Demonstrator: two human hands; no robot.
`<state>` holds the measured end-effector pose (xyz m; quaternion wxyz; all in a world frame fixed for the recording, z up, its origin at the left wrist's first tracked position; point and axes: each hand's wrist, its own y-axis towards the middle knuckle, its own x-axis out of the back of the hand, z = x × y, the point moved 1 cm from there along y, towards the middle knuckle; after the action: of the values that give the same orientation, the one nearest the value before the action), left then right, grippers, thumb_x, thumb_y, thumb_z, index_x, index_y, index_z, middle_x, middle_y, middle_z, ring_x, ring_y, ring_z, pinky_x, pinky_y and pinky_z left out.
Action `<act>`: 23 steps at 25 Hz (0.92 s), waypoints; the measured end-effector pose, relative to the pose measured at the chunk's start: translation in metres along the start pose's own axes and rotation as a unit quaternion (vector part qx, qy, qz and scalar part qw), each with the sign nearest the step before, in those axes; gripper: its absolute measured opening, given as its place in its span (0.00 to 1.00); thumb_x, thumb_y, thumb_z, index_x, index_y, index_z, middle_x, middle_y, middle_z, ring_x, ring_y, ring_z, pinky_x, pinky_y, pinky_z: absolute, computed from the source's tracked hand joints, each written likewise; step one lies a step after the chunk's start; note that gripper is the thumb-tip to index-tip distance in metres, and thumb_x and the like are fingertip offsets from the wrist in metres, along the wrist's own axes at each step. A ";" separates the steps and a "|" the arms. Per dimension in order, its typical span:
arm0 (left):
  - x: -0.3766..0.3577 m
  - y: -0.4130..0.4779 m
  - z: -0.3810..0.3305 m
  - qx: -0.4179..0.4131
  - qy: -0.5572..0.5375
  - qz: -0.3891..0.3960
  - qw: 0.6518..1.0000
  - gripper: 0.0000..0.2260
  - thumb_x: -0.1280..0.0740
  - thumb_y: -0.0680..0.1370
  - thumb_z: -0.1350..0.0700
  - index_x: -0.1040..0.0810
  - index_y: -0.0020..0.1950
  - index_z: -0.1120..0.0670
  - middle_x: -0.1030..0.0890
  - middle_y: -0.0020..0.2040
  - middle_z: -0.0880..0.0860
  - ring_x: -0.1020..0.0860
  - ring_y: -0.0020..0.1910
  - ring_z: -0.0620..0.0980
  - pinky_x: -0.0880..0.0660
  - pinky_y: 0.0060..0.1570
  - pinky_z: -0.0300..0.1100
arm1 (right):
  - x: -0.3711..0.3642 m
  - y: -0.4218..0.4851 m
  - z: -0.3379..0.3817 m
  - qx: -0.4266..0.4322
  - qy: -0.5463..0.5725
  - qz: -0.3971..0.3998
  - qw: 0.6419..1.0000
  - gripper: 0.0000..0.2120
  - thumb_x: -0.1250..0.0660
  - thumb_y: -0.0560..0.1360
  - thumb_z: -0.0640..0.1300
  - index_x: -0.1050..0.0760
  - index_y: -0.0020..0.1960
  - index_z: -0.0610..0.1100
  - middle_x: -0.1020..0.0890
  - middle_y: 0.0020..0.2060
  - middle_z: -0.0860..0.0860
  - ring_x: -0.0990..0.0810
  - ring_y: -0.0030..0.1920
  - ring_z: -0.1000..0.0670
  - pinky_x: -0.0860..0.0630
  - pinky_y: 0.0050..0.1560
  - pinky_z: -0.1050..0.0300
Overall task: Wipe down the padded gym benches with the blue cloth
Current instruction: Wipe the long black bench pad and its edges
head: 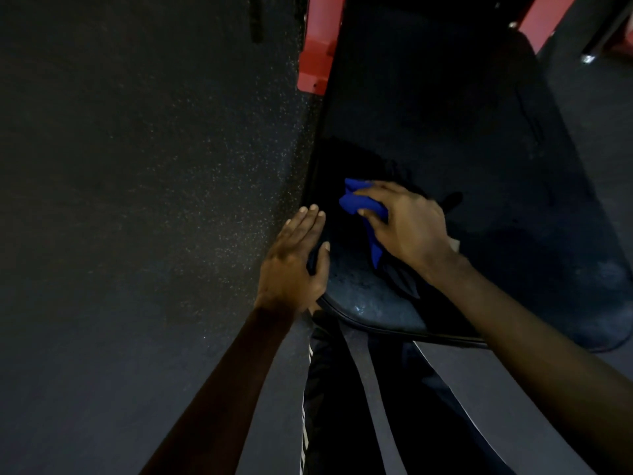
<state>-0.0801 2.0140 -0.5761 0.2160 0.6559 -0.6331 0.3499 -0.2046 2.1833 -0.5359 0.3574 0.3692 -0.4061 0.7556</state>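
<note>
Blue cloth (362, 205), bunched into a wad, sits on the near part of the black bench (445, 114), close to its left edge, with a tail of it trailing back under the palm that covers it. The right hand (407, 224) holds it from above, fingers curled over the wad and thumb tucked against its near side, so most of the fabric is hidden and only the front folds and the tail show. The left hand (294, 258) lies flat along the bench's left edge with its fingers straight and close together, the thumb spread apart onto the top of the padding; it holds nothing. Beside the bench on the left stretches dark speckled floor (137, 166). A red frame (317, 46) stands against the bench's far left side, and a second red piece (548, 18) is cut off at the top right corner, with a small shiny metal part (588, 58) near it. A dark bar (257, 18) at the top edge is too dim to identify. Below the near rounded end of the bench are the person's dark trousers (342, 406), with a pale stripe down the side. The padding is so dark that its far end and its surface beyond the hands blend into shadow; only the near end catches light and looks faintly glossy. Both forearms run out of the bottom of the view.
</note>
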 end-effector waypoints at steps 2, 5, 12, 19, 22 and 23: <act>0.002 0.001 -0.001 -0.001 0.008 0.007 1.000 0.23 0.41 0.82 0.51 0.29 0.75 0.59 0.31 0.76 0.55 0.35 0.77 0.51 0.36 0.76 0.51 | -0.008 0.034 -0.004 -0.012 -0.009 -0.005 1.000 0.15 0.34 0.80 0.50 0.22 0.66 0.56 0.22 0.67 0.56 0.21 0.61 0.48 0.25 0.55 0.52; 0.007 0.005 -0.005 0.010 0.020 0.028 0.999 0.24 0.43 0.82 0.50 0.29 0.75 0.58 0.30 0.76 0.55 0.35 0.77 0.52 0.36 0.76 0.52 | -0.012 0.081 -0.012 -0.046 -0.007 -0.005 0.999 0.16 0.33 0.79 0.50 0.22 0.66 0.55 0.20 0.65 0.54 0.21 0.62 0.45 0.26 0.57 0.50; -0.006 0.026 -0.037 0.116 0.057 0.070 0.989 0.26 0.41 0.84 0.46 0.36 0.78 0.58 0.36 0.79 0.56 0.42 0.80 0.50 0.43 0.78 0.48 | 0.008 -0.023 -0.033 -0.024 0.057 0.001 0.998 0.17 0.32 0.79 0.52 0.23 0.67 0.59 0.24 0.68 0.60 0.22 0.62 0.53 0.25 0.56 0.56; -0.017 0.032 -0.042 0.114 0.090 0.046 0.988 0.27 0.42 0.83 0.47 0.36 0.78 0.60 0.36 0.79 0.58 0.42 0.80 0.53 0.45 0.79 0.49 | 0.000 0.048 -0.051 -0.126 0.029 -0.014 0.992 0.16 0.34 0.79 0.53 0.23 0.65 0.53 0.21 0.65 0.51 0.20 0.60 0.43 0.25 0.56 0.49; -0.016 0.033 -0.044 0.122 0.085 0.047 0.988 0.26 0.41 0.83 0.47 0.35 0.77 0.60 0.36 0.79 0.58 0.41 0.80 0.52 0.46 0.79 0.48 | 0.007 0.007 -0.050 -0.107 0.062 0.037 0.992 0.27 0.38 0.77 0.66 0.31 0.74 0.57 0.30 0.75 0.51 0.27 0.71 0.44 0.28 0.67 0.46; -0.016 0.034 -0.044 0.127 0.082 0.047 0.987 0.25 0.40 0.83 0.48 0.34 0.77 0.60 0.36 0.79 0.57 0.42 0.80 0.52 0.46 0.79 0.47 | 0.010 -0.009 -0.051 -0.103 0.062 0.057 0.991 0.34 0.40 0.76 0.70 0.39 0.78 0.60 0.37 0.78 0.49 0.34 0.75 0.42 0.33 0.72 0.42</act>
<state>-0.1206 2.0532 -0.5642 0.1657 0.6164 -0.5939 0.4897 -0.2156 2.2345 -0.5445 0.3749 0.2587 -0.4793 0.7502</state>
